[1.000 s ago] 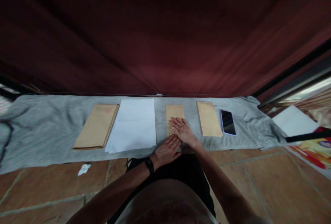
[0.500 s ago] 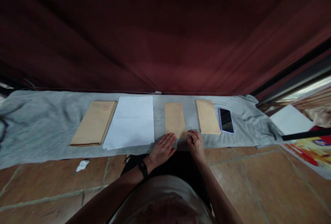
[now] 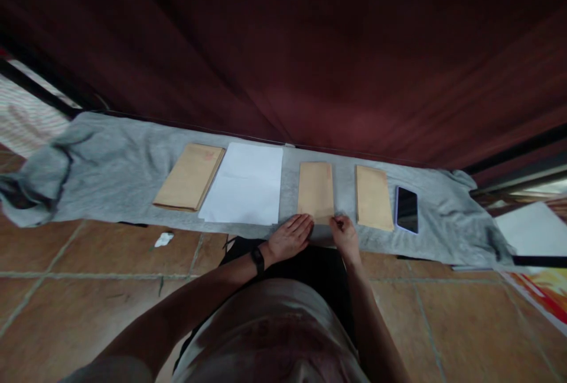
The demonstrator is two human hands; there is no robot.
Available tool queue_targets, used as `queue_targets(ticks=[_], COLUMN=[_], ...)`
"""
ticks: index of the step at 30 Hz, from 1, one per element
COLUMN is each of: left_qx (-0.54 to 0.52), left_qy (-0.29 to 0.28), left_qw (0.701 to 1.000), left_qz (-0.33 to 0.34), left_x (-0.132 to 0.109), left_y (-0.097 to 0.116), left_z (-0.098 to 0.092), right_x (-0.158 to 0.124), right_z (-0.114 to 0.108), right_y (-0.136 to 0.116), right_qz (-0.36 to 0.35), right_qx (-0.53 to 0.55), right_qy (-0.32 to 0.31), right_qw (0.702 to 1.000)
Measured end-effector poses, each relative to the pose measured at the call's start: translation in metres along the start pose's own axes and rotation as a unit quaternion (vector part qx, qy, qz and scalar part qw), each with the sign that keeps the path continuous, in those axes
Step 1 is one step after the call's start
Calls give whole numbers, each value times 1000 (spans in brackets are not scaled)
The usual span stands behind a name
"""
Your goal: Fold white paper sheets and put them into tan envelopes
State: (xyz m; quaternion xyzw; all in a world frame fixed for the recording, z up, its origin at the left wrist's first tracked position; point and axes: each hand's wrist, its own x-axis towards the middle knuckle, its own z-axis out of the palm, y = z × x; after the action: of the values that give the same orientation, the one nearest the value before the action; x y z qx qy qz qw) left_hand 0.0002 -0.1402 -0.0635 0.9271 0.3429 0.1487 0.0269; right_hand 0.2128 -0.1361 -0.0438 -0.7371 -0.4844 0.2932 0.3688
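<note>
A single brown envelope lies lengthwise before me on the grey cloth. My left hand rests flat at its near left corner, fingers stretched out and touching the paper. At the near right corner my right hand is closed, thumb and fingertips pinched on the envelope's edge. The envelope's near end is partly hidden by the hands. To the right lies a small stack of brown envelopes. Left of the middle envelope are white paper sheets, and beyond them a thicker stack of brown envelopes.
A phone lies face up right of the smaller stack. A dark red curtain hangs behind the cloth-covered surface. Below is a tiled floor with a scrap of white paper. A white board is at the far right.
The view has turned, so everything sits tilted and further right in the picture. Both hands keep their places at the envelope's near corners.
</note>
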Motion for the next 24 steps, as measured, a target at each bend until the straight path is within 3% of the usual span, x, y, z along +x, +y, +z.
queue_targets(ticks=[5,15,18,21,24], left_qx=[-14,-41,-93,-192,-346], left_qy=[-3,-3,13,62,143], left_qw=[1000,999,995,969,888], left_qz=[6,-6,-44,-145,-267], left_x=[-2,-1,-1,-1,4], left_y=[-1,1,3,1,-6], left_z=[1,-4,-9,-9,-6], right_x=[-2,2,0,-3,-5], right_z=[13,19,20,19,16], right_y=[-1,0,0,-2,-6], right_qz=[111,138,133,120,98], right_qx=[216,252,265,282,292], right_qy=[-51,-68,-62,-53,-40], right_qw=[969,955,953,951,951])
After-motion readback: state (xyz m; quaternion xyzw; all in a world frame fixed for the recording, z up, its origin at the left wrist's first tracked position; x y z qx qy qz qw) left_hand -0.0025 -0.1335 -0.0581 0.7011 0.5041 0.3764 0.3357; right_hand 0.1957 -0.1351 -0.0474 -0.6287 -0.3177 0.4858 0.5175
